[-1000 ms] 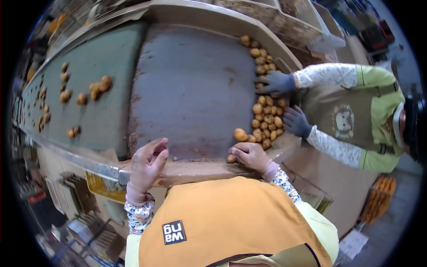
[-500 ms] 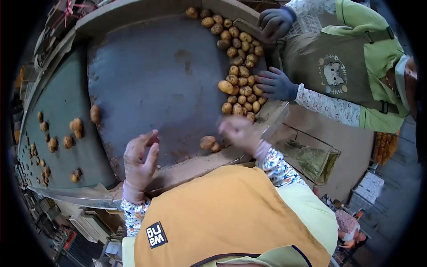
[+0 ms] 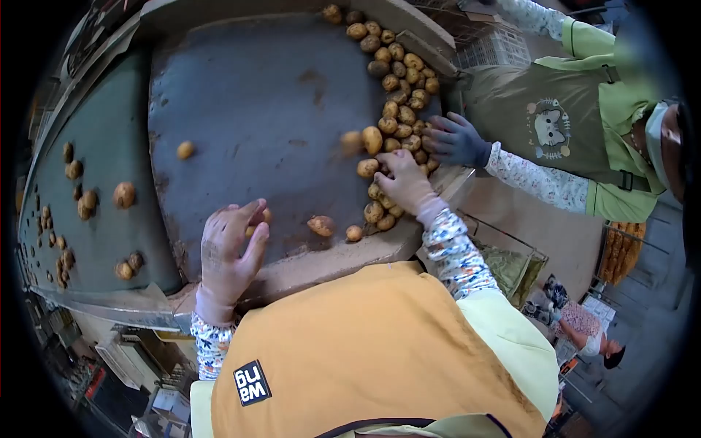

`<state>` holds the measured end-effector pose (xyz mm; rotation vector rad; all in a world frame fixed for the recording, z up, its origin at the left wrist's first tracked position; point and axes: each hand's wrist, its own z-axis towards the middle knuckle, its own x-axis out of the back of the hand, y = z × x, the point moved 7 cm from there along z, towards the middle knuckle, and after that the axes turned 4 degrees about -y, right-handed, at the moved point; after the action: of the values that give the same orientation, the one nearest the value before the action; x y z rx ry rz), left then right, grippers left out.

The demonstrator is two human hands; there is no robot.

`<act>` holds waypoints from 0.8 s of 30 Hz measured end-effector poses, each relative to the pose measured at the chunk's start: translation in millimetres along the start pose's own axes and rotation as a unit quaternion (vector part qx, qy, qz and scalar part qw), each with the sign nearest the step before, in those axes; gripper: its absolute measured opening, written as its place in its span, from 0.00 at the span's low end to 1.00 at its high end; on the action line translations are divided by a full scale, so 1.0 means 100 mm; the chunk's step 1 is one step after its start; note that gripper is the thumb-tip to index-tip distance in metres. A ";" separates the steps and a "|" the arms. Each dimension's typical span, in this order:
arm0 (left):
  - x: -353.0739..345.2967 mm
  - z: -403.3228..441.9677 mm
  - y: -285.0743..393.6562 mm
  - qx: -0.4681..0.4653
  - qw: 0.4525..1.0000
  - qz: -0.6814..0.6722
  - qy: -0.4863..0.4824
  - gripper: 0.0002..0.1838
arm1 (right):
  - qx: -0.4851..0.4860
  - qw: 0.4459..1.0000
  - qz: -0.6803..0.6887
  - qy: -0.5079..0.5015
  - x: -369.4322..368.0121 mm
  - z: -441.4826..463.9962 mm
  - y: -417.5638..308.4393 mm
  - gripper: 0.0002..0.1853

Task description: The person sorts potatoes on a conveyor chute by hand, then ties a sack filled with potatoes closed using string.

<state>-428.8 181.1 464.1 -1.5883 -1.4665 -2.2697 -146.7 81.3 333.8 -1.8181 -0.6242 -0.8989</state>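
A broad lane of grey tabletop runs from my left hand to the far rim, past one potato at left. On the right, heaped potatoes and a co-worker's gloved hand crowd my right hand; two loose potatoes obstruct the gap along the near rim.

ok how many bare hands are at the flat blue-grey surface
2: bare left hand at its near left corner; bare right hand at roundish yellow-brown potatoes along its right

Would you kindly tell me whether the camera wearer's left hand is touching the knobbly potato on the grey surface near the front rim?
Apart: the head view shows bare grey surface between the left hand and the knobbly potato.
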 end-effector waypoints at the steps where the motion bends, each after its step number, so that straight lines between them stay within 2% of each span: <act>1: 0.01 0.00 0.03 -0.012 1.000 0.006 -0.007 0.16 | 0.011 0.995 0.083 -0.061 0.00 -0.02 -0.01 0.18; 3: 0.00 0.00 0.03 -0.013 1.000 0.007 -0.001 0.16 | 0.004 0.991 0.126 -0.044 0.00 -0.03 0.12 0.19; 5: 0.00 0.00 0.03 -0.015 1.000 0.013 -0.001 0.15 | -0.055 0.990 -0.052 -0.118 -0.12 -0.07 0.18 0.18; 6: 0.00 -0.02 0.05 -0.016 1.000 0.015 -0.001 0.15 | -0.057 0.987 -0.062 -0.137 -0.10 -0.01 0.11 0.17; 7: -0.02 -0.03 0.07 -0.024 0.999 0.021 -0.011 0.16 | -0.052 0.989 -0.061 -0.126 -0.18 0.02 0.17 0.17; 9: 0.00 -0.03 0.10 -0.074 0.996 0.050 -0.007 0.16 | 0.012 0.997 0.043 -0.064 -0.31 0.22 0.22 0.16; 11: 0.06 -0.08 0.04 -0.048 0.998 0.036 -0.025 0.16 | -0.018 0.993 0.082 -0.083 -0.17 0.22 -0.18 0.17; 13: 0.12 -0.08 -0.01 -0.020 0.999 0.014 -0.026 0.17 | 0.130 0.984 0.118 0.029 -0.01 0.23 -0.64 0.14; 15: 0.18 -0.06 0.01 -0.023 0.999 0.022 -0.006 0.16 | 0.291 0.934 0.140 0.156 0.66 0.22 -1.35 0.17; 17: 0.17 -0.07 -0.04 -0.006 1.000 0.013 -0.011 0.14 | 0.340 0.849 0.143 0.379 1.40 -0.03 -1.68 0.15; 18: 0.14 -0.09 -0.08 -0.002 0.999 0.024 -0.022 0.14 | 0.381 0.786 0.132 0.468 1.71 -0.19 -1.80 0.15; 19: 0.10 -0.11 -0.11 -0.002 0.999 0.034 -0.033 0.14 | 0.421 0.739 0.098 0.516 1.95 -0.25 -1.93 0.14; 20: 0.08 -0.11 -0.11 -0.007 0.999 0.036 -0.037 0.15 | 0.438 0.719 0.040 0.537 2.15 -0.17 -2.05 0.14; 21: 0.07 -0.12 -0.08 -0.020 0.998 0.036 -0.038 0.15 | 0.401 0.750 -0.033 0.525 2.31 0.16 -2.11 0.14; 22: 0.08 -0.12 -0.07 -0.021 0.999 0.034 -0.036 0.15 | 0.328 0.813 -0.086 0.474 2.37 0.66 -2.04 0.14; 23: 0.09 -0.12 -0.07 -0.021 0.999 0.032 -0.032 0.15 | 0.228 0.887 -0.108 0.386 2.31 1.21 -1.87 0.14; 24: 0.15 -0.12 -0.01 -0.022 0.999 0.034 -0.017 0.15 | 0.154 0.938 -0.089 0.298 2.13 1.60 -1.68 0.14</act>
<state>-445.4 180.7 473.6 -1.6703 -1.3568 -2.2651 -96.9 299.2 555.3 -1.1359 -0.5042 -1.3197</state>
